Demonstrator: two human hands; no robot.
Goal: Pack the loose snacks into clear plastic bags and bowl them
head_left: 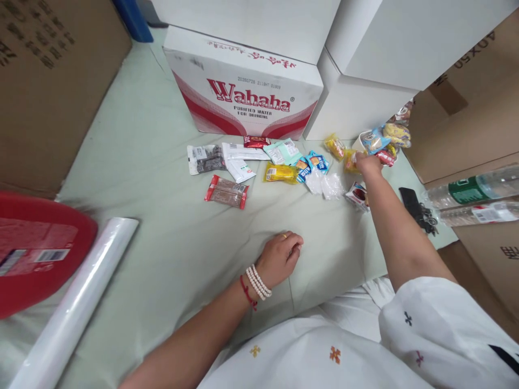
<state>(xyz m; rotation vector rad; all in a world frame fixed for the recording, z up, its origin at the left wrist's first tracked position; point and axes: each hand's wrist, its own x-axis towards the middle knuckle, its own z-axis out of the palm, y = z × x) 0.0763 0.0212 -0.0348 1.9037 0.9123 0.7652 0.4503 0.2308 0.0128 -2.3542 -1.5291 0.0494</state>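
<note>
My left hand (280, 255) rests on the pale green cloth, fingers curled in, with nothing showing in them. At the right, my right hand (368, 164) reaches to a yellow-wrapped snack (350, 161) and pinches it; the fingertips are partly hidden. Just behind it a white container (359, 142) holds packaged snacks, among them a blue-and-yellow packet (375, 140). Another yellow-wrapped snack (334, 147) lies to its left. A small box-like packet (357, 194) sits below my right wrist. Further left are a yellow packet (280, 173), blue packets (312, 165) and clear wrappers (324, 183).
A Wahaha water carton (251, 89) and white boxes (365, 102) stand at the back. A brown-and-red packet (226, 192) lies mid-cloth. Plastic bottles (470, 189), a black phone-like object (410, 202) and keys (428, 219) are right; a red container (40, 248) and white roll (77, 302) left.
</note>
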